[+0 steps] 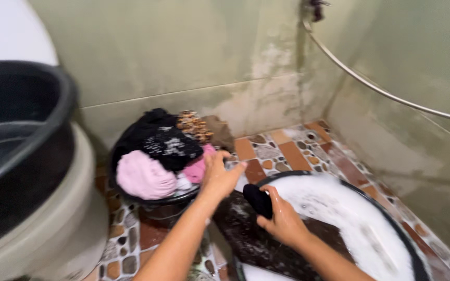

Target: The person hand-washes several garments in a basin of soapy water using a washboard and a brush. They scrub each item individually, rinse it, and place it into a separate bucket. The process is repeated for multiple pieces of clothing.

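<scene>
Two hands, two basins, one heap of laundry.

Nearest, at 5 o'clock: right hand (285, 221) closed around one small black cloth (259, 200), held over one dark basin (391, 218) of white suds. At 12 o'clock from it: left hand (220, 174), fingers spread open, resting on one black bucket (162, 200) heaped with pink and black clothes. Far left, at 9 o'clock: one large black tub (22, 135).

A large black plastic tub (11, 130) is seen at the left, set on a beige rounded drum (53, 229). The floor (292, 153) is laid with brown and grey pebble-pattern tiles. Pale green wall tiles (173, 52) are stained, and a thin curved metal hose (371, 86) is hung across the corner.
</scene>
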